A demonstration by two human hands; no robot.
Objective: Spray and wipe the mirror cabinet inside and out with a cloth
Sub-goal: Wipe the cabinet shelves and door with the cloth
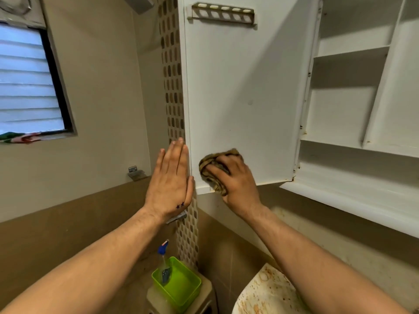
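Note:
The white cabinet door [244, 91] stands swung open, its inner face toward me. My right hand [235, 180] grips a crumpled brown patterned cloth [209, 167] and presses it against the door's lower left corner. My left hand [170, 180] lies flat with straight fingers against the door's outer edge, steadying it. The cabinet interior [353, 94] with white shelves and dividers is open on the right. A spray bottle [163, 257] with a blue head stands in a green basket [181, 288] below.
A slotted holder [223, 13] is fixed near the door's top. A mosaic tile strip [174, 87] runs down the wall behind the door. A louvred window [29, 80] is at left. A stained basin [267, 291] lies at lower right.

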